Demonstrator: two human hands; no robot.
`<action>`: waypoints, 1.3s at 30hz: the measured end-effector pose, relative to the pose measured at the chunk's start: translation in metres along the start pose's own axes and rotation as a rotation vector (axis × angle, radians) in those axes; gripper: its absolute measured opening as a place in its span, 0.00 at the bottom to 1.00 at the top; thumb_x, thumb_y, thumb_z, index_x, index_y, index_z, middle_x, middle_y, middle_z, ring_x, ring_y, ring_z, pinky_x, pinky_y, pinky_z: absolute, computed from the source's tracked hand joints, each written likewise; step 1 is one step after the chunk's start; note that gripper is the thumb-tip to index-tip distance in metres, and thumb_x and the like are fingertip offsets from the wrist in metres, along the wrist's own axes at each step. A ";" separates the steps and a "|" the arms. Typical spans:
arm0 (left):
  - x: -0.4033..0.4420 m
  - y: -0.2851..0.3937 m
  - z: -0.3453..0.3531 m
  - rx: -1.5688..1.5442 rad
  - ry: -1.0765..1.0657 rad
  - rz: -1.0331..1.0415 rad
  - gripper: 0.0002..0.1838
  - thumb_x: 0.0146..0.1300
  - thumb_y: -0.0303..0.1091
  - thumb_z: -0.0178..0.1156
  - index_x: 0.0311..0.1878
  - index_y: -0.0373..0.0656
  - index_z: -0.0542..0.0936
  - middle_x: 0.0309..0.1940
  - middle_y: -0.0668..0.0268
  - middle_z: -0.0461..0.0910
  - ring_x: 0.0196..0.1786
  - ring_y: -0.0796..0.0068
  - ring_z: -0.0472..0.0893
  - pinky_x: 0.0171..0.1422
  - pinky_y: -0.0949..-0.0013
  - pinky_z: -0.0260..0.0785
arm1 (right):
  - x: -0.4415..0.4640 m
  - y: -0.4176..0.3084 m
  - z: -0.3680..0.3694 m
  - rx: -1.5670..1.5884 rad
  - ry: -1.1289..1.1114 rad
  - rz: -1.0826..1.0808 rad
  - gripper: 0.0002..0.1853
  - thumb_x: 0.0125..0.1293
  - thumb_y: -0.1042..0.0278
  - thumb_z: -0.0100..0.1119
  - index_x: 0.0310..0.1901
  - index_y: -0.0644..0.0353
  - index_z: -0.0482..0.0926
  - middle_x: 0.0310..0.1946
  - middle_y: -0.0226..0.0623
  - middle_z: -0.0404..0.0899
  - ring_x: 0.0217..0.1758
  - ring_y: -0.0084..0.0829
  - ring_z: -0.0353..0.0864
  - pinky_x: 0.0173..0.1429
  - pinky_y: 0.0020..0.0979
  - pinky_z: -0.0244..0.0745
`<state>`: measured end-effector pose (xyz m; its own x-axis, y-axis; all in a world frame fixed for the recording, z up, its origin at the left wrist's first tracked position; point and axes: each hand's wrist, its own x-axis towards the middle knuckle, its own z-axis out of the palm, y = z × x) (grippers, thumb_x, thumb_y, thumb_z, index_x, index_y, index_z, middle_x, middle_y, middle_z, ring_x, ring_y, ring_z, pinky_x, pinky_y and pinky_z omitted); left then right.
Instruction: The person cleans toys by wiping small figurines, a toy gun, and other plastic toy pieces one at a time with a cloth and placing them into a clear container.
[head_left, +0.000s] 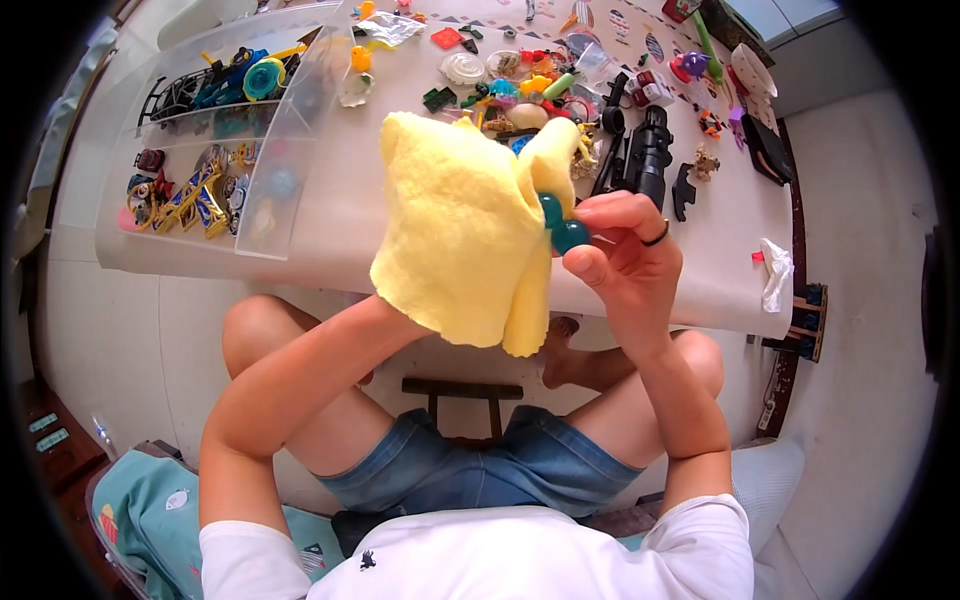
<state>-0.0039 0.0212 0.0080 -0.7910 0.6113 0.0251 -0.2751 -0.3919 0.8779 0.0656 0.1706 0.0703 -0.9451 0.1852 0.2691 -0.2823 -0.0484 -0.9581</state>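
A yellow cloth (455, 230) drapes over my left hand, so its fingers are hidden; only the wrist and left forearm (330, 355) show below it. The cloth is held up in the air above the table's near edge, one fold of it standing up at the right. Against that fold is a glossy dark teal toy piece with rounded, bead-like lobes (570, 236). My right hand (630, 250), with a dark ring on one finger, pinches this piece between thumb and fingertips. Part of the piece is covered by the cloth.
On the table (330, 235) stands a clear divided plastic box (262, 225) with toy parts at the left. Several small colourful toys lie behind the cloth. A black toy gun part (650, 155), a dark wallet (767, 150) and a white crumpled wrapper (775, 275) are at the right.
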 end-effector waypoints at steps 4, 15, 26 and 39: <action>-0.002 -0.001 -0.006 -0.215 -0.056 -0.128 0.22 0.59 0.36 0.57 0.55 0.43 0.64 0.44 0.66 0.71 0.44 0.78 0.72 0.46 0.72 0.69 | -0.001 -0.001 -0.003 0.030 -0.054 0.164 0.12 0.57 0.68 0.60 0.36 0.67 0.71 0.29 0.34 0.75 0.29 0.19 0.75 0.34 0.19 0.74; -0.001 0.009 0.010 0.188 -0.171 0.004 0.22 0.59 0.39 0.57 0.54 0.44 0.66 0.42 0.67 0.72 0.42 0.78 0.74 0.45 0.72 0.69 | -0.004 0.004 0.011 0.253 -0.018 0.339 0.13 0.57 0.68 0.60 0.38 0.66 0.69 0.29 0.37 0.77 0.28 0.23 0.78 0.35 0.21 0.76; 0.002 0.015 0.014 -0.115 -0.220 -0.178 0.23 0.58 0.38 0.58 0.55 0.43 0.66 0.39 0.68 0.72 0.38 0.82 0.73 0.40 0.74 0.69 | 0.000 0.003 0.010 0.303 0.025 0.330 0.14 0.59 0.66 0.58 0.38 0.61 0.61 0.22 0.36 0.76 0.21 0.24 0.78 0.22 0.21 0.74; 0.009 0.075 0.035 1.328 -0.248 0.298 0.11 0.37 0.42 0.60 0.19 0.44 0.76 0.15 0.62 0.74 0.20 0.60 0.76 0.26 0.62 0.65 | 0.006 -0.046 0.014 -0.704 -0.055 -0.099 0.18 0.47 0.75 0.65 0.43 0.60 0.78 0.21 0.27 0.70 0.20 0.16 0.68 0.25 0.16 0.64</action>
<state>-0.0122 0.0212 0.0904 -0.5717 0.7809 0.2515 0.7181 0.3281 0.6138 0.0703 0.1598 0.1177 -0.9328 0.1055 0.3447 -0.2111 0.6151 -0.7597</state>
